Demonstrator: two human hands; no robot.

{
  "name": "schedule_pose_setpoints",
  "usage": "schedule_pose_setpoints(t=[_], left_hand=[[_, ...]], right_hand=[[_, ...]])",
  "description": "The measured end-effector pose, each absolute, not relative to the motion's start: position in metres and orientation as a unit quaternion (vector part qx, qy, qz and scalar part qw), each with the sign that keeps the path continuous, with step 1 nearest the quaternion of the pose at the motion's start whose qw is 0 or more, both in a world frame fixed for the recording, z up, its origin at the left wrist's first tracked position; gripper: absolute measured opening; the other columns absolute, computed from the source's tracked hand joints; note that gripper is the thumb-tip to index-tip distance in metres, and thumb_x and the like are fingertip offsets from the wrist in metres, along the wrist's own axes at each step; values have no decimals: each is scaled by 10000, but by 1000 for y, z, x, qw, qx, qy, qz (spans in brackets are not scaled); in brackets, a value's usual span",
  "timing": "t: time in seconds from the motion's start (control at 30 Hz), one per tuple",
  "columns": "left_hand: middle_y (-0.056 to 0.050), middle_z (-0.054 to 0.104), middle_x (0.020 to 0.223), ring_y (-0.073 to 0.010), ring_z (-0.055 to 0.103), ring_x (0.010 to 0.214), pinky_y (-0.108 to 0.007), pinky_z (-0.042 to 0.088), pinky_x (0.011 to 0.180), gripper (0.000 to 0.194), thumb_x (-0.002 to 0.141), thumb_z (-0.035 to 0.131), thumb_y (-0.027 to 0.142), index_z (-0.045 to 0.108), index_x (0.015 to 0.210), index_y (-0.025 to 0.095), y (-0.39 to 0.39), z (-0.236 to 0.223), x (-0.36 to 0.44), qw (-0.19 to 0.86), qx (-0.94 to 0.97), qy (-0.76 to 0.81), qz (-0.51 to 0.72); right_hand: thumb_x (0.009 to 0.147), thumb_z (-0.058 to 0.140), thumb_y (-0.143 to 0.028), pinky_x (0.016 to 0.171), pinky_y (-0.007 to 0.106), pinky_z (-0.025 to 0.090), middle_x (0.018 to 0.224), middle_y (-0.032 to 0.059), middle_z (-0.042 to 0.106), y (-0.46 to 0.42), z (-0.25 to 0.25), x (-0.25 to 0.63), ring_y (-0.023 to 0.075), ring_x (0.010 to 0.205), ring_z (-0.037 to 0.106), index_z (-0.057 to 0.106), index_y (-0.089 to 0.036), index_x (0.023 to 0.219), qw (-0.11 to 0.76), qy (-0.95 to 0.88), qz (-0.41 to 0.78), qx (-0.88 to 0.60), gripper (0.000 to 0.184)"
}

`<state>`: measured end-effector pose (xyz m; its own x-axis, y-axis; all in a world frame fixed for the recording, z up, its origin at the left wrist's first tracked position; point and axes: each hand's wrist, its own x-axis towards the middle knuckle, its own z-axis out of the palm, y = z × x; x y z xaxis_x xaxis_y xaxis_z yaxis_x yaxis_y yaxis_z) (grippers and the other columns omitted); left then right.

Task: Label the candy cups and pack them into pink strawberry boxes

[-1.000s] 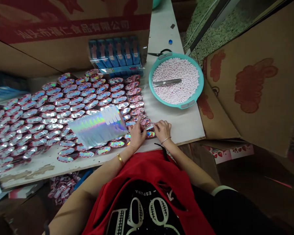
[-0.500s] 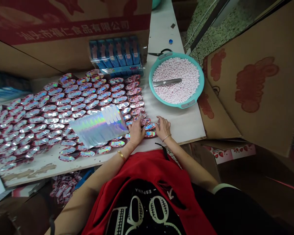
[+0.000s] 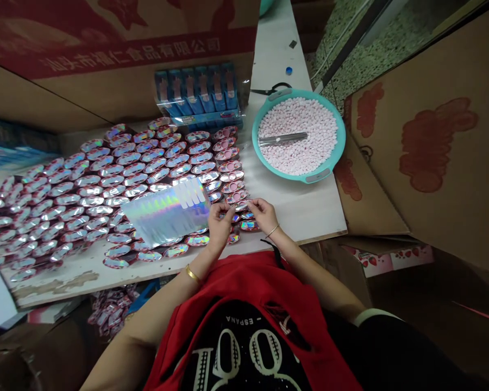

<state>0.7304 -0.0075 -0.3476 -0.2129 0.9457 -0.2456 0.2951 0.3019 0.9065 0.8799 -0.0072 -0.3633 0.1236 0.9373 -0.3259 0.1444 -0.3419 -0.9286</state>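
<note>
Several rows of small oval containers with shiny foil tops and red rims stand upright on the table. At the near end of the rightmost row, my left hand and my right hand face each other. Between their pinched fingertips is one oval foil-topped container, gripped at its two ends. More foil-topped containers stand just below the right fingers. Close to the left knuckles, a stack of holographic foil sheets lies on top of the rows.
A turquoise basin full of small whitish-pink pellets stands at the right, with a clear tube lying in it. Scissors lie behind. Wrapped blue boxes stand before a large carton. Cartons flank the table's right.
Both hands have come up from the table's front edge, and their fingers have closed into pinches at either end of one container. The view has shifted slightly.
</note>
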Motion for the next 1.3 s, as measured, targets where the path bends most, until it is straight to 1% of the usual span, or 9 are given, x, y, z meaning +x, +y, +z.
schedule_pose_setpoints(t=[0.1,0.23,0.37,0.63,0.73,0.8,0.93,1.13,1.3], left_hand=[[-3,570,786,-146,547,767,-298,472,760,156,773,668,317,569,765,197,-5,-363,729,415,455,695,372],[-5,573,785,-154,550,771,-310,468,762,109,772,644,279,577,739,200,-3,-369,731,391,482,695,362],[-22,589,816,-186,559,853,-357,457,837,85,782,632,260,599,722,208,-5,-364,733,324,534,716,311],[-23,597,835,-210,557,901,-400,427,888,69,763,605,170,572,731,221,-7,-365,737,292,541,740,274],[-27,607,890,-208,562,900,-389,430,879,66,767,600,179,596,817,223,-5,-365,734,295,535,739,284],[-34,615,952,-215,567,931,-384,433,883,169,769,611,194,609,934,227,-3,-363,731,297,542,732,287],[-71,611,1043,-260,554,1029,-412,414,925,255,795,655,280,633,1043,226,0,-357,725,296,623,691,217],[-134,589,1183,-317,498,1115,-440,382,889,299,876,577,271,625,1167,220,2,-354,730,241,738,623,97],[-150,610,1155,-337,493,1098,-466,365,873,228,892,550,275,641,1091,211,7,-354,733,216,753,619,51]], right_hand=[[824,596,-422,656,280,462,697,0,627,0,-367,889,153,643,540,636,-209,750,361,-451,502,-643,230],[811,584,-328,651,273,470,685,-4,653,12,-374,898,151,646,577,643,-203,722,318,-491,507,-633,164],[817,566,-256,661,276,476,649,-16,642,20,-378,902,153,642,589,645,-205,721,273,-535,497,-626,135],[834,551,-117,851,387,411,858,78,699,28,-371,905,251,914,612,653,-201,761,187,-623,418,-634,151],[853,553,-118,859,386,395,856,72,700,31,-367,907,251,925,607,652,-205,769,165,-648,414,-618,156],[860,567,-128,856,370,394,855,57,703,32,-364,909,238,922,608,654,-211,776,158,-662,420,-600,147],[870,566,-133,850,362,400,882,57,707,31,-359,911,231,926,606,657,-212,794,155,-675,426,-582,143],[865,544,-129,839,348,443,854,59,691,28,-357,908,216,880,602,649,-205,783,173,-667,432,-582,153],[872,556,-247,742,311,483,834,38,684,26,-341,910,190,802,612,669,-209,811,272,-589,508,-567,133]])
